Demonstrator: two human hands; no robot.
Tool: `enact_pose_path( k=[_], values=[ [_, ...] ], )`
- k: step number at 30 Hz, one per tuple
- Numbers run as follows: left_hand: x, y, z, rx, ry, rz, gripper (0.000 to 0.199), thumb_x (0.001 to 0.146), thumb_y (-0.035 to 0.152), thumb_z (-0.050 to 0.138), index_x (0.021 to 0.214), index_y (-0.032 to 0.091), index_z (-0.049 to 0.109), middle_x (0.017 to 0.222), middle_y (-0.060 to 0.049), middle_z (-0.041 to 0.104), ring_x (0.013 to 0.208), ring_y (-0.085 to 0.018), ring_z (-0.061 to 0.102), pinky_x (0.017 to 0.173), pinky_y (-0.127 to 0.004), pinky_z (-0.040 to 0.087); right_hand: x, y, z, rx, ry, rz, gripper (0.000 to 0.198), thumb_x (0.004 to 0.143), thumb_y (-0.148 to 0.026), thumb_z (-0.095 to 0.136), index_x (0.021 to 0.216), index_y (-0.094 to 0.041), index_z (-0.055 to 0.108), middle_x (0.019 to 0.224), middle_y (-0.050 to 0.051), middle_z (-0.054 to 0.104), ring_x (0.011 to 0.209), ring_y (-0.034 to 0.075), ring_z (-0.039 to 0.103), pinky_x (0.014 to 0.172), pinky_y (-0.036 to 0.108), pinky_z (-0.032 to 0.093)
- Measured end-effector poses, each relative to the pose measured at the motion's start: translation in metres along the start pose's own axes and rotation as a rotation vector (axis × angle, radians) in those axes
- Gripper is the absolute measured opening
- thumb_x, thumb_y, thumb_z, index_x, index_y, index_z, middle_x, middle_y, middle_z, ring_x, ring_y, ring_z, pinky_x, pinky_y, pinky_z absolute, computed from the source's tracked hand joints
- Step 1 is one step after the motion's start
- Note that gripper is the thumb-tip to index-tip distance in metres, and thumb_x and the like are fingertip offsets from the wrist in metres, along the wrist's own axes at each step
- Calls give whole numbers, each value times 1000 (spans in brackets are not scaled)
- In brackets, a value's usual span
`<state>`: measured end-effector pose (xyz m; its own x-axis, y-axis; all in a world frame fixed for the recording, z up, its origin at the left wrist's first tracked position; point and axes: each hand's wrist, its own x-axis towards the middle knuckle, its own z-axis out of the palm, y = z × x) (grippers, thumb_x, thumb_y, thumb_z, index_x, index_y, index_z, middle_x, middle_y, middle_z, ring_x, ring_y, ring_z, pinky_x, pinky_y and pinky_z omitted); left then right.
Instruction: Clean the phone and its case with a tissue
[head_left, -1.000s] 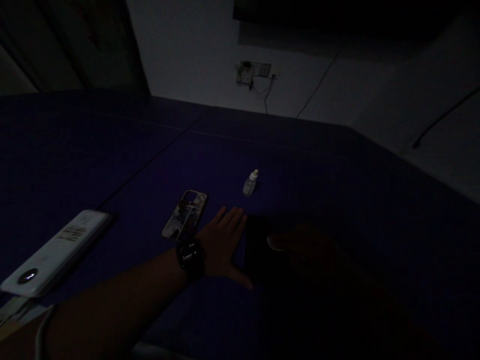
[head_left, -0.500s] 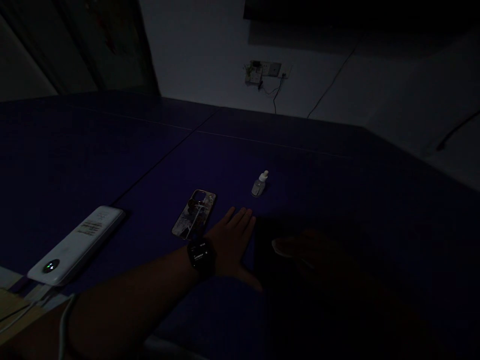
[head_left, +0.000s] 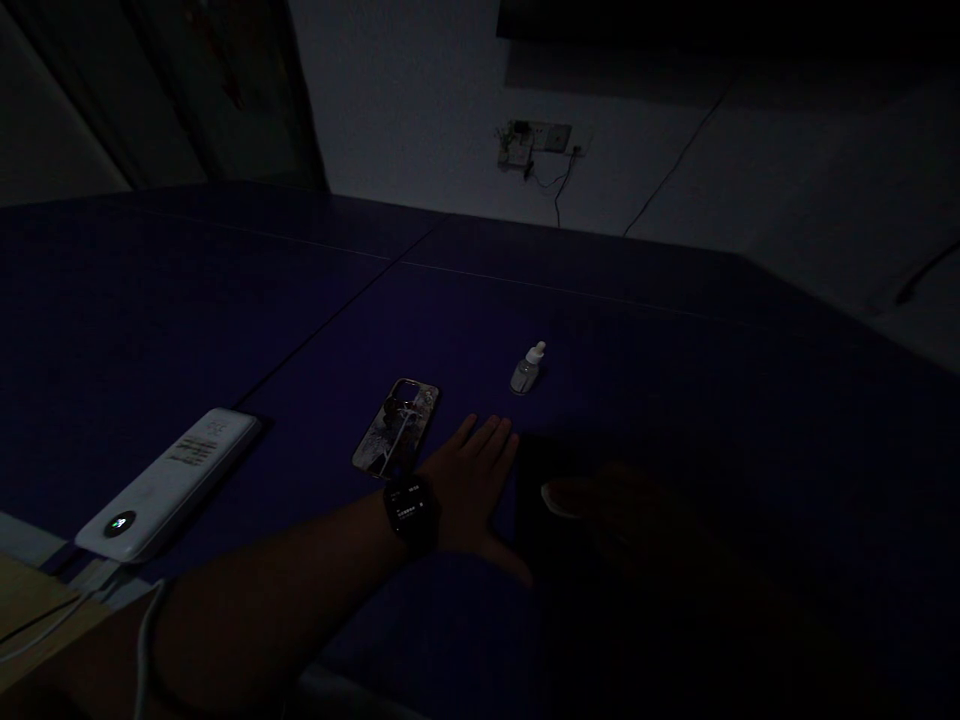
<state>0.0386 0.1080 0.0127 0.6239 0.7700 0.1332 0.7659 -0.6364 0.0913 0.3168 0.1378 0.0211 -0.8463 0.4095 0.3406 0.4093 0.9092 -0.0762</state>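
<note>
In the dim light my left hand [head_left: 472, 485] lies flat, fingers stretched out, on the dark blue surface [head_left: 360, 330]. A smartwatch [head_left: 410, 508] is on that wrist. Its fingertips rest beside the edge of a black flat area [head_left: 540, 465], which is too dark to name. Over this area is my right hand [head_left: 622, 500], mostly lost in shadow, with its fingers closed on a small white thing [head_left: 559, 500], perhaps a wipe. A patterned phone case [head_left: 397, 428] lies just left of my left hand. Beyond the fingertips stands a small clear dropper bottle [head_left: 525, 375] with a white top.
A white power bank [head_left: 172, 480] with a lit display lies at the left, a white cable [head_left: 56, 632] near its front end. At the back wall are sockets [head_left: 555, 138] with hanging cords. A dark screen-like panel [head_left: 720, 25] is above them.
The whole view has shifted slightly, so things appear a little further right. The white thing in my right hand has moved slightly left relative to the surface. My left hand stays flat in place.
</note>
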Motion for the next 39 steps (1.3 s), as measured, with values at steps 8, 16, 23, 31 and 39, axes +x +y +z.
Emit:
enact_pose_path(
  k=[8,16,23,31,39],
  values=[
    [0,0,0,-1,3,6,128,77,98,29,153,-4,29,162,-31,24,154,-41,20,125,-51,12,-4,9,-1,-75,10,80,45,91,-11,47,128,-27,67,126,5,73,102,23,71,88,44,57],
    [0,-2,4,10,19,5,129,75,99,30,154,-3,28,162,-30,25,154,-41,20,125,-52,10,1,-2,6,-57,-2,9,51,92,-11,47,139,-27,58,133,4,70,113,24,68,95,46,54],
    [0,0,0,1,-7,-3,127,77,98,28,154,-3,28,162,-30,24,154,-40,20,125,-51,11,-7,13,-2,-88,26,74,44,92,-12,48,130,-27,65,127,4,73,107,24,71,93,45,54],
    [-1,0,0,-1,-1,0,130,75,99,30,154,-4,28,162,-30,24,154,-41,20,125,-52,12,4,-3,3,-51,-4,50,48,93,-10,47,135,-26,62,132,4,70,104,23,69,90,44,55],
    [-1,-2,3,3,34,10,129,75,100,28,154,-2,27,162,-30,25,153,-42,21,124,-53,11,-7,4,-1,10,-20,52,46,89,-11,49,129,-27,66,127,5,73,103,23,69,90,44,55]
  ],
)
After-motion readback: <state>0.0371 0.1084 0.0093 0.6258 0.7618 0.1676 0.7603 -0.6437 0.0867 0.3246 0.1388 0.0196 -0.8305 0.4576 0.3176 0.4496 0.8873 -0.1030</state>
